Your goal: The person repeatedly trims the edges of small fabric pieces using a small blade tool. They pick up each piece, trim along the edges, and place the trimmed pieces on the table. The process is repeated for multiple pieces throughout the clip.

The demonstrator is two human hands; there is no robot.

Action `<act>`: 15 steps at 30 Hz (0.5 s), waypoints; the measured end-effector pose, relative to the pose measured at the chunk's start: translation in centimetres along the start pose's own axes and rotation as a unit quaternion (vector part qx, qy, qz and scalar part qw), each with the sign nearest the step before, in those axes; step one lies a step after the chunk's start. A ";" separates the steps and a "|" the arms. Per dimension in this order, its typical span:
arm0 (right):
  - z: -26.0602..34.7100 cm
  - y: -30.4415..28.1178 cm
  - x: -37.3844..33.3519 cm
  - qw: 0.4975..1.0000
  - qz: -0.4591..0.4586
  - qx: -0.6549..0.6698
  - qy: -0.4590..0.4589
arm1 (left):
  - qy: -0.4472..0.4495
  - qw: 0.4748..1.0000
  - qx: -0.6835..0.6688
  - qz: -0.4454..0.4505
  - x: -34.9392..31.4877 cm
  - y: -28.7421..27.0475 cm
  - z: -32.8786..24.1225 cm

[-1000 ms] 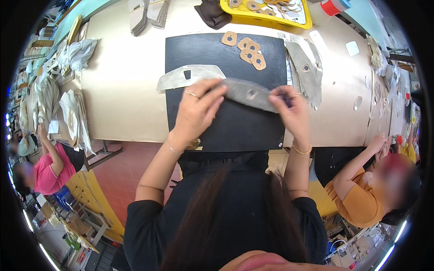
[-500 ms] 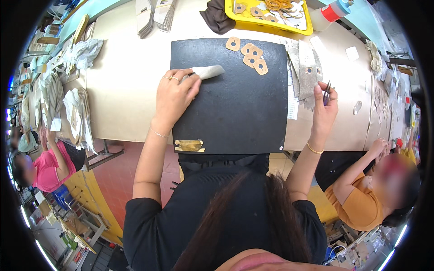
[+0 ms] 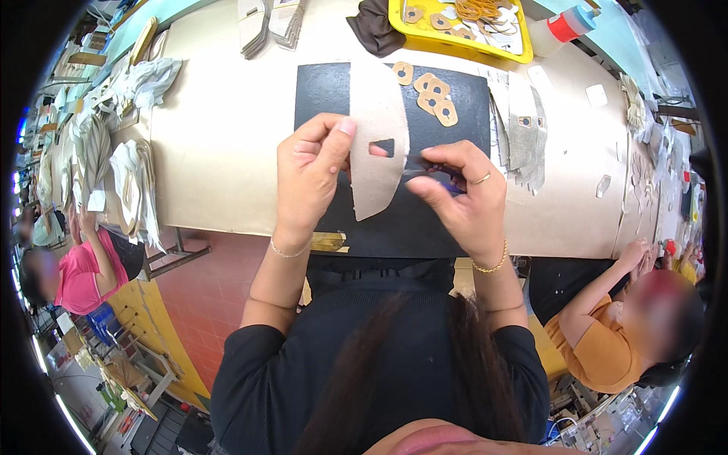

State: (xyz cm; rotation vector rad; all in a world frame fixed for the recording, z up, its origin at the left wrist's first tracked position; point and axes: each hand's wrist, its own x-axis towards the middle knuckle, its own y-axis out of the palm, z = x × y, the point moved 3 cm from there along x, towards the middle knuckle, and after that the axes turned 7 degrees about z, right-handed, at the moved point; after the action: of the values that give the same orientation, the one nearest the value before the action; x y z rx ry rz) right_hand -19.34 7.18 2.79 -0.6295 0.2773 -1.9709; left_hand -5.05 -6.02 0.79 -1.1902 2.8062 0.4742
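Note:
Between the thumb and fingers of my left hand (image 3: 307, 171) is a beige, curved fabric piece (image 3: 377, 182), held up over the black mat (image 3: 447, 220). A small four-sided hole is cut in it, and a fingertip shows through. Close to its right edge, my right hand (image 3: 474, 189) is closed round dark snips (image 3: 453, 182) with blue on the handle. The snips' thin tip points toward the fabric edge; whether they touch is hard to tell. Several tan patches (image 3: 434, 99) with dark holes lie on the mat's upper right.
Right of the mat lie layered grey fabric pieces (image 3: 525, 152). A yellow tray (image 3: 455, 45) of small parts stands at the back, beside a red-banded bottle (image 3: 561, 29) and a dark cloth (image 3: 374, 26). More fabric stacks (image 3: 136, 186) hang at the left edge. Co-workers sit on both sides.
My left hand has raised the fabric piece from the mat and turned it upright, broad side showing. My right hand has come left from beside the grey pieces, bringing the snips to the fabric's edge.

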 end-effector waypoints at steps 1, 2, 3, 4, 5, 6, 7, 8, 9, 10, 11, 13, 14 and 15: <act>0.5 0.1 0.3 0.999 -0.001 -0.025 -0.033 | 0.017 0.999 0.033 0.007 -0.1 0.2 -0.4; 0.8 0.2 0.6 0.997 0.001 -0.051 -0.060 | 0.033 0.997 0.065 0.015 -0.1 0.3 -0.7; 1.0 0.2 0.7 0.996 -0.007 -0.062 -0.067 | 0.049 0.994 0.098 0.022 -0.2 0.5 -0.9; 1.1 0.3 0.8 0.995 -0.012 -0.075 -0.068 | 0.049 0.997 0.059 0.022 -0.3 0.6 -0.9; 1.2 0.3 0.8 0.994 -0.017 -0.085 -0.070 | 0.048 0.997 0.052 0.019 -0.3 0.8 -0.8; 1.2 0.2 0.8 0.993 -0.020 -0.089 -0.069 | 0.053 0.998 0.029 0.021 -0.3 0.9 -0.7; 1.2 0.1 0.8 0.993 -0.024 -0.091 -0.069 | 0.059 0.998 0.005 0.024 -0.3 1.1 -0.7; 1.2 0.1 0.8 0.993 -0.030 -0.092 -0.071 | 0.055 0.998 -0.009 0.025 -0.3 1.3 -0.6; 1.1 0.0 0.7 0.994 -0.023 -0.084 -0.066 | 0.051 0.998 -0.026 0.026 -0.3 1.5 -0.5; 1.1 0.0 0.7 0.995 -0.018 -0.076 -0.062 | 0.042 0.998 -0.041 0.022 -0.3 1.7 -0.3; 1.1 0.0 0.6 0.996 -0.014 -0.065 -0.059 | 0.048 0.998 -0.044 0.023 -0.4 1.9 -0.3; 1.2 0.0 0.6 0.995 -0.015 -0.069 -0.068 | 0.049 0.998 -0.046 0.014 -0.6 2.2 -0.4; 1.3 0.0 0.6 0.995 -0.014 -0.069 -0.071 | 0.049 0.998 -0.032 0.016 -0.6 2.2 -0.4; 1.3 -0.1 0.6 0.995 -0.018 -0.071 -0.073 | 0.048 0.998 -0.019 0.019 -0.5 2.2 -0.6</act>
State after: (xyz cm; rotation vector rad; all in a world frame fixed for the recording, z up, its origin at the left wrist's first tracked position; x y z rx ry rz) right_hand -18.91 6.77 4.12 -0.8719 0.3193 -1.9395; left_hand -6.16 -4.40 1.97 -1.2002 2.9185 0.4874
